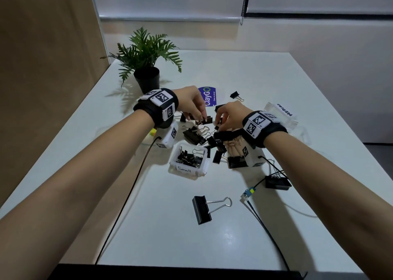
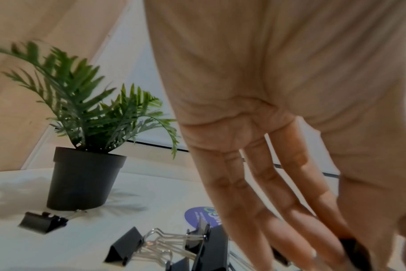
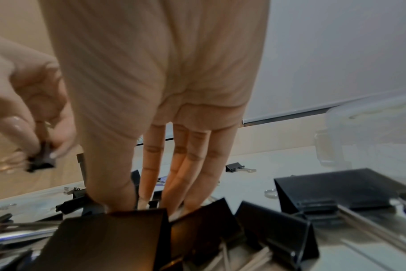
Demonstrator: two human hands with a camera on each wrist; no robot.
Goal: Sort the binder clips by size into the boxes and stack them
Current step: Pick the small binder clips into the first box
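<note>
Black binder clips of mixed sizes lie in a pile (image 1: pixel 202 137) at mid-table. My left hand (image 1: pixel 204 118) (image 2: pixel 371 253) hovers over the pile's far side and pinches a small black clip (image 1: pixel 205 120) (image 2: pixel 356 249) (image 3: pixel 41 162) between thumb and fingertips. My right hand (image 1: pixel 219 125) (image 3: pixel 130 203) points its straight fingers down into the pile, with the tips hidden behind a large clip (image 3: pixel 109 238). A white box labelled "Small" (image 1: pixel 188 170) holds several small clips in front of the pile. A clear box labelled "Medium" (image 1: pixel 282 113) lies tilted behind my right wrist.
A large clip (image 1: pixel 202 209) lies alone near the front, another (image 1: pixel 277 183) at the right, and a small one (image 1: pixel 236 95) at the back. A potted plant (image 1: pixel 146 67) (image 2: pixel 84 179) stands at the back left beside a purple sticker (image 1: pixel 207 99). Black cables (image 1: pixel 127 194) trail to the front edge.
</note>
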